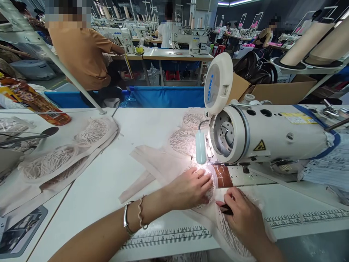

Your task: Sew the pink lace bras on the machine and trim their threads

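My left hand (191, 187) lies on a pale pink lace piece (174, 163), fingers slightly bent and apart, close to the lit needle area of the sewing machine (253, 131). The lace runs under my palm and on toward the table's front edge. My right hand (242, 214) is closed at the lower right of it, over the lace strip (229, 234) that hangs past the edge. A small dark tool (226, 209) sticks out between its thumb and fingers; its kind is not clear. The machine's round end cover (219, 83) stands swung up, and the needle itself is hidden.
More lace pieces (62, 160) lie stacked on the left of the white table (100, 203). A bottle-shaped package (32, 102) rests behind them. A ruler strip (174, 234) runs along the front edge. Thread cones (305, 43) and a cardboard box (283, 89) stand behind the machine. A co-worker (79, 54) sits opposite.
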`<act>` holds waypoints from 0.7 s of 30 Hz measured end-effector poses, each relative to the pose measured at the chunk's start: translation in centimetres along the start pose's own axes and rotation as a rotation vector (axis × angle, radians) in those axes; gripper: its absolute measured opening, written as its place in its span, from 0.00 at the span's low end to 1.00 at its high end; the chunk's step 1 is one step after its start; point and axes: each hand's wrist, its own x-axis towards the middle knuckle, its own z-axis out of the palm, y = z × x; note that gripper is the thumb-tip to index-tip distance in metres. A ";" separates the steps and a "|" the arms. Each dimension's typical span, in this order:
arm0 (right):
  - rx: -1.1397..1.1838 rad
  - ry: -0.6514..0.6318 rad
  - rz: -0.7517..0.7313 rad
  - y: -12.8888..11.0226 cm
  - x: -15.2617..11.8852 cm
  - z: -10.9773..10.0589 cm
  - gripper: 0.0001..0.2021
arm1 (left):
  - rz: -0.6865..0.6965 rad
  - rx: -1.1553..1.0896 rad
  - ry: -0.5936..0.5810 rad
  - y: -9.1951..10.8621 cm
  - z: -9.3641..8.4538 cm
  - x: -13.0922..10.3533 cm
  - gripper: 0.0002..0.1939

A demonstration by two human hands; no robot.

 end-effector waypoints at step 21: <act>-0.031 -0.380 -0.066 4.6 6.2 0.6 0.41 | -0.017 -0.033 0.032 -1.0 0.0 0.3 0.22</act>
